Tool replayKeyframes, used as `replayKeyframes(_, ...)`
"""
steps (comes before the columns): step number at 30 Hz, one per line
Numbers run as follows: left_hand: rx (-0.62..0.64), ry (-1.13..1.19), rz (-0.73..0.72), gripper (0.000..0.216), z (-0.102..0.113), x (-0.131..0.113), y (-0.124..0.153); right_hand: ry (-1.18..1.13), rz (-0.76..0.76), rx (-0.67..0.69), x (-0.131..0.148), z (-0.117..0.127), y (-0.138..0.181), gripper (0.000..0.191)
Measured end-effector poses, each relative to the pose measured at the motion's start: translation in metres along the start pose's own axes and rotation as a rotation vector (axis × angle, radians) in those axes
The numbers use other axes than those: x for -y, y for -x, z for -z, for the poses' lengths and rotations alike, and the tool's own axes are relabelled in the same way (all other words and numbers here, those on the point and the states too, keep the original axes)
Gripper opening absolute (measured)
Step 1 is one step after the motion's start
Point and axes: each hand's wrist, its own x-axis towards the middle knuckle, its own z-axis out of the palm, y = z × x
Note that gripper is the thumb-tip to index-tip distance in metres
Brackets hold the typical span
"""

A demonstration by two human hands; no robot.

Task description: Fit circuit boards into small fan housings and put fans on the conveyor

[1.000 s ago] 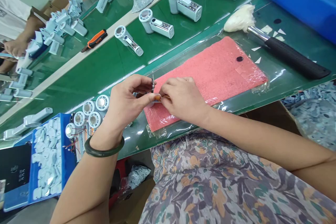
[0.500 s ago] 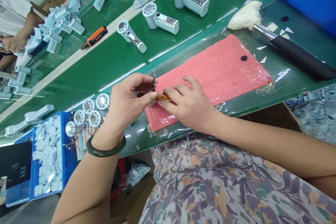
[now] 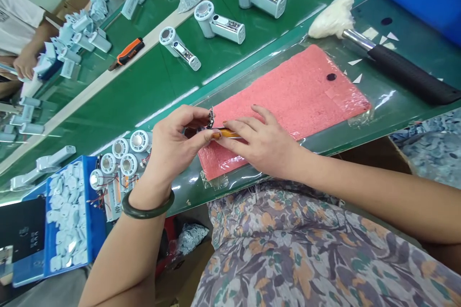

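Over the near left end of a pink foam pad (image 3: 288, 86), my two hands meet at a small assembly. My left hand (image 3: 175, 146), closed with thumb against fingers, holds a small circuit board (image 3: 211, 118) on edge. Directly below the board lies an orange cylinder-like piece (image 3: 229, 133), pinched at its left end by my left thumb. The fingers of my right hand (image 3: 268, 146) are closed along the same orange piece, with the index finger raised. Whether board and orange piece are joined cannot be made out; my fingers hide the rest.
Handheld fan bodies (image 3: 225, 26) stand along the green table (image 3: 144, 91). Round fan heads (image 3: 128, 164) with wires and a blue bin (image 3: 91, 211) of pale parts lie left. Right are a black-handled mallet (image 3: 406, 74) and blue box (image 3: 421, 0). A co-worker's hand (image 3: 26, 63) shows far left.
The view has shifted slightly. More of the orange piece shows between my hands, and the circuit board has tilted a little. Both hands keep their hold.
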Motion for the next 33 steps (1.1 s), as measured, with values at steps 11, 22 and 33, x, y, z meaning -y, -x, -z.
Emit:
replayKeyframes(11, 0.027, 0.092, 0.068, 0.02, 0.003, -0.002, -0.004, -0.026, -0.087, 0.081, 0.003, 0.006, -0.009, 0.036)
replayKeyframes(22, 0.042, 0.066, 0.063, 0.019, 0.002, -0.004, -0.004, -0.032, -0.109, 0.101, 0.007, 0.004, -0.013, 0.038)
replayKeyframes(33, 0.051, 0.068, 0.062, 0.021, 0.002, -0.003, -0.006, -0.086, -0.074, 0.123, 0.0, 0.004, -0.015, 0.037)
